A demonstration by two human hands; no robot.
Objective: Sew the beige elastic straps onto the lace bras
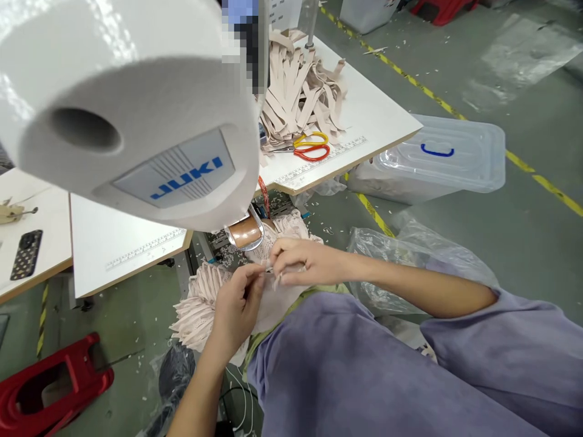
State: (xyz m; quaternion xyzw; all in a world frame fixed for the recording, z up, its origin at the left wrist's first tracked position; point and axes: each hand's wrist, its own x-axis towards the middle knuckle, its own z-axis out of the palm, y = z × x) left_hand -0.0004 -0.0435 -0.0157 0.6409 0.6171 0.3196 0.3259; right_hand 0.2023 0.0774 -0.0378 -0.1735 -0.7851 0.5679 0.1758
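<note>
My left hand (237,305) is closed in a pinch at an edge of pale pink fabric (268,306) that hangs over my lap. Just to its right, my right hand (312,261) has its fingers curled onto the same thin fabric, the fingertips nearly meeting the left ones. The exact edge between the fingers is small and partly hidden. A pleated bundle of pale pink lace pieces (198,306) lies beside my left hand, and more lace fabric (291,226) sits beyond my right hand. Above both hands looms the white head of a JUKI sewing machine (136,133).
On the white table (382,115) lie a heap of beige fabric strips (300,91) and red-and-yellow-handled scissors (312,145). A lidded clear bin (437,152) and plastic bags (382,261) are on the right floor. A phone (27,255) and red stool (59,382) are at left.
</note>
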